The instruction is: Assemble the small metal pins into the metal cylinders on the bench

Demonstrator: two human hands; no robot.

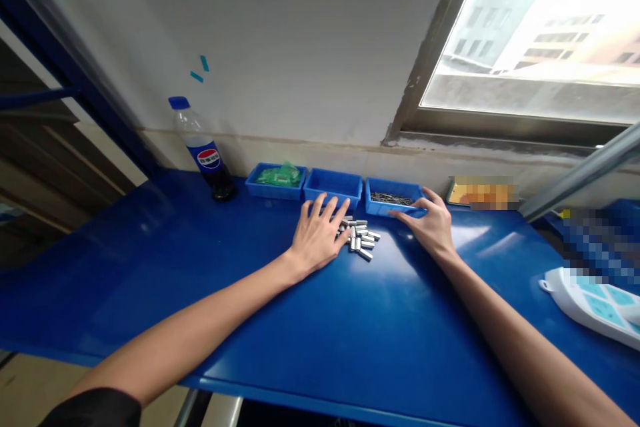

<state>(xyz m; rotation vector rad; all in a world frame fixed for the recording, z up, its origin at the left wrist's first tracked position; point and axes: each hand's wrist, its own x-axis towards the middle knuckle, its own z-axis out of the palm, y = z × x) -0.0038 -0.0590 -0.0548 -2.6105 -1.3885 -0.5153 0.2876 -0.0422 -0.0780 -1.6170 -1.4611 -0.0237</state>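
From the head view, I see a smooth, glossy blue table (250,320) with three shallow rectangular boxes of blue plastic in a row near the wall. The left box (274,193) holds crinkled, translucent green film (280,175); the right box (387,207) holds a loose heap of thin, dark metallic sticks (393,199). A small pile of short, shiny metal pieces (367,245) lies on the table in front of the middle box (334,182). The left hand (318,233) is spread palm-down over the pile's left side, fingers fanned toward that box. The right hand (434,225) pinches the right box at its right end, thumb against the front wall. Further left stands a clear, rounded bottle (207,157) of dark liquid with a blue cap; far right, a white, curved-edged case (595,300) shows turquoise panels.
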